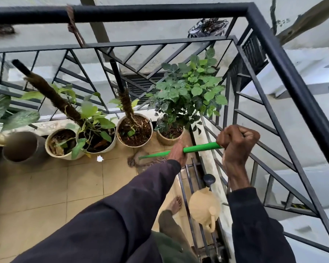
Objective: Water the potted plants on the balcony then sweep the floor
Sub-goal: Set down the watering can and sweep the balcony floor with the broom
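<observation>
**While Sweeping: Grip on the Broom**

As the green broom handle [199, 148] slopes down to the tiled floor [65, 186] beside the potted plants [134, 130], the right hand [235, 141] clamps its top end in a fist; the left hand [176, 151] wraps its fingers round it lower down. The handle looks rigid, light and smooth: keep the hands well apart for leverage. The watering can [204, 207] stands unheld at right.

Illumination is soft, even daylight entering from beyond the railing [122, 13]; shadows on the floor [46, 186] are faint and diffuse. Wide-angle distortion bends the railing bars toward the frame edges. Blur softens the left edge, notably the grey pot [36, 147] and large leaves [0, 107]; the centre is sharper.
</observation>
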